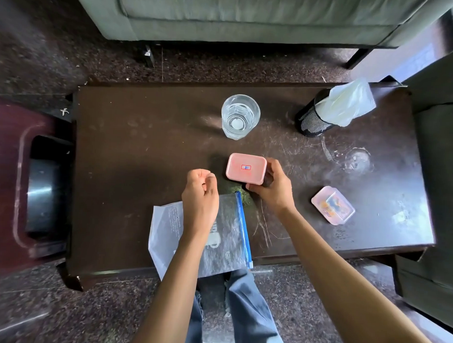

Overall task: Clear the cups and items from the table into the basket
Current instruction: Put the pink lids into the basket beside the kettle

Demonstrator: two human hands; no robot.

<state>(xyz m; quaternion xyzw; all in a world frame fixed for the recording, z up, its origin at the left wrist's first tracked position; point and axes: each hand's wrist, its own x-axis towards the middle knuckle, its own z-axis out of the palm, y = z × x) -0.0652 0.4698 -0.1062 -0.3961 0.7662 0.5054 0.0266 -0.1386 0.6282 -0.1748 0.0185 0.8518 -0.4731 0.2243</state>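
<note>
From the head cam, the right hand had its fingers wrapped round the pink box mid-counter, probably about to lift it away, while the left hand hovered over the zip bag, fingers curled on nothing.

Setting: a home sitting room. A grey-green upholstered sofa is standing on dark legs along the far side; a second dark green upholstered seat is flanking the right. In front of the sofa a low, scratched dark wooden coffee table is sitting on a speckled dark stone floor. Household oddments are occupying its top: a drinking glass, a pink lidded food box, a second pink box, a zip-top bag, a black mesh holder.
</note>
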